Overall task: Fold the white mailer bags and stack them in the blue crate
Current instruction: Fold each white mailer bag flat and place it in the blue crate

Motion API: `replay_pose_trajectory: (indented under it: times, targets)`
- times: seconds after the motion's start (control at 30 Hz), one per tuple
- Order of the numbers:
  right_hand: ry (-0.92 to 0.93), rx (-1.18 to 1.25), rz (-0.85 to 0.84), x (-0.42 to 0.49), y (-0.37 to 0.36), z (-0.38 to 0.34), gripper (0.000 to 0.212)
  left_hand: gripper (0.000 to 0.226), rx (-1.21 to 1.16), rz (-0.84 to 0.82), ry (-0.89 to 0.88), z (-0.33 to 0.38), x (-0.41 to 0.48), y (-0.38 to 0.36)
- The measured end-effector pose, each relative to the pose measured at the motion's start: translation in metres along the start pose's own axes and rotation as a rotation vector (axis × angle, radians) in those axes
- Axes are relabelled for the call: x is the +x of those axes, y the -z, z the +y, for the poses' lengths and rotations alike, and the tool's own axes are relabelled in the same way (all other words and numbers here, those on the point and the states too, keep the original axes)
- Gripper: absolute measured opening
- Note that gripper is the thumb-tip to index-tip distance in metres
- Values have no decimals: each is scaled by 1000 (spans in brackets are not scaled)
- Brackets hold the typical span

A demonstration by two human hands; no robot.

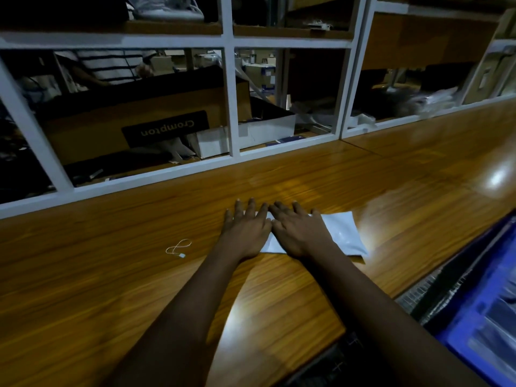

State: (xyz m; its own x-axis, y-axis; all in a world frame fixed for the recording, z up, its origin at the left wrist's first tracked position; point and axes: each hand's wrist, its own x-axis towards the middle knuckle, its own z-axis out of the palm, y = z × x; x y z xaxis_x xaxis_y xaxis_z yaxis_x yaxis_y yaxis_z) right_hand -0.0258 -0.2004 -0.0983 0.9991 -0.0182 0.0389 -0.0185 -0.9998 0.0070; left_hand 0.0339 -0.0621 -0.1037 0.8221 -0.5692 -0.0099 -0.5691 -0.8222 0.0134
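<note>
Both hands lay flat, palms down and fingers straight, side by side on a white bag (342, 236) spread on the wooden table (111, 275). The left hand (245, 233) covered the bag's left end, its fingertips reaching past the far edge onto the wood. The right hand (300, 234) pressed the bag just beside it, the two hands touching at the index fingers. To the right of the hands the bag's bare part showed glossy and flat, its right edge slanting. A blue crate (480, 308) sat off the table's near right edge, well apart from the bag; its contents were too blurred to tell. A small loop of pale string (178, 247) with a tag lay on the table to the left of the hands. Beyond the table stood a white frame (231, 101) of shelves, with a brown box (156, 121) marked "Crompton" upside down behind it.
</note>
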Motion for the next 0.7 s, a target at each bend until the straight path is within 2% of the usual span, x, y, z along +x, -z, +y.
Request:
replay_pose_trajectory:
  times: [0.13, 0.23, 0.3, 0.4, 0.5, 0.6, 0.7]
  targets:
    - [-63, 77, 142, -12, 5, 5, 73, 58, -45, 67, 69, 4, -6, 5]
    - [-214, 132, 243, -26, 6, 23, 54, 53, 42, 322, 38, 14, -11, 10]
    - [-270, 196, 293, -33, 8, 32, 49, 50, 69, 427, -24, 32, -10, 14]
    - [-288, 230, 299, -33, 7, 36, 48, 51, 80, 353, -91, 64, -5, 16]
    - [-302, 148, 208, -29, 1, 37, 48, 56, 75, 255, -91, 76, 3, 7]
    - [-324, 37, 136, -25, -5, 38, 65, 56, 70, 211, -61, 71, 13, -2]
    - [-341, 50, 87, -20, -7, 39, 50, 58, 101, 188, -41, 69, 15, -4]
